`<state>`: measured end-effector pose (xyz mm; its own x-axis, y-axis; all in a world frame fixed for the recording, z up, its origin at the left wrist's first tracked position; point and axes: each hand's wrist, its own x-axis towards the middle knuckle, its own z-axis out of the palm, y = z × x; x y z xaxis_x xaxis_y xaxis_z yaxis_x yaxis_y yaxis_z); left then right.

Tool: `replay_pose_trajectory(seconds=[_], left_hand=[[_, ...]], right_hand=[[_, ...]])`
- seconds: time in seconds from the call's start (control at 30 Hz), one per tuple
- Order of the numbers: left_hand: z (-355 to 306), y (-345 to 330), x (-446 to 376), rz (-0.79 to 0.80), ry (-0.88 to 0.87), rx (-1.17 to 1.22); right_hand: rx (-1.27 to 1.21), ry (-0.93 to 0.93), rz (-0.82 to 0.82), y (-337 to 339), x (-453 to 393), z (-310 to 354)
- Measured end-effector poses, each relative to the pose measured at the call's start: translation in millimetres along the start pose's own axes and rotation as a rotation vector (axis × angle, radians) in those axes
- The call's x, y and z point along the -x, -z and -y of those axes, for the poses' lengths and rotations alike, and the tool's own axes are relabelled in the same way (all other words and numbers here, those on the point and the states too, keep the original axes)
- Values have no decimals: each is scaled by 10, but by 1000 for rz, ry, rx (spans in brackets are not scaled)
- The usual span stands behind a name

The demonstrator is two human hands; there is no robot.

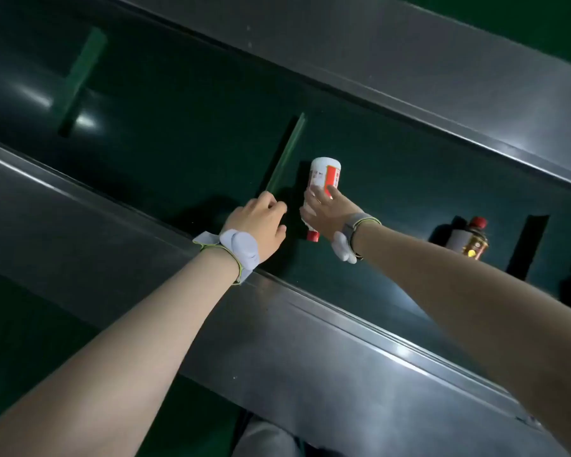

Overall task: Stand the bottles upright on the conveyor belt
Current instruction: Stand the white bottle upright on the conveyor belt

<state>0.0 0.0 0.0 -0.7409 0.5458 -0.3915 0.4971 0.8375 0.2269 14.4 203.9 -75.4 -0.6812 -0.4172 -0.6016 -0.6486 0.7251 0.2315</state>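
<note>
A white bottle [323,173] with a red label and a red cap lies on the dark green conveyor belt [195,133], its base pointing away from me and its cap toward me. My right hand [327,212] is wrapped around the bottle's neck end. My left hand [261,222] hovers just left of it above the belt's near edge, fingers curled and holding nothing. A second bottle [468,240], brown and gold with a red cap, stands upright on the belt at the right.
Grey metal side rails [310,324] run along both edges of the belt. Raised green cleats [285,153] cross the belt, one just left of the white bottle, another far left, a dark one at the right.
</note>
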Motion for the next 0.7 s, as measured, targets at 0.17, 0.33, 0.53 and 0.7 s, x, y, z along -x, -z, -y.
replay_pose_trajectory(seconds=[0.17,0.33,0.53,0.7], left_hand=[[173,-274,-117,68,49,51],[345,-309,-227,87,72,52],[371,-108,-436,-1,100,75],[231,16,-641,-35,80,152]], right_hand=[[127,66,-16,-197,-296,24],[180,139,-74,-216,-394,-157],[-602,-232,-432,-47,-196,-413],[-1214,-629,-428,158,-160,-384]])
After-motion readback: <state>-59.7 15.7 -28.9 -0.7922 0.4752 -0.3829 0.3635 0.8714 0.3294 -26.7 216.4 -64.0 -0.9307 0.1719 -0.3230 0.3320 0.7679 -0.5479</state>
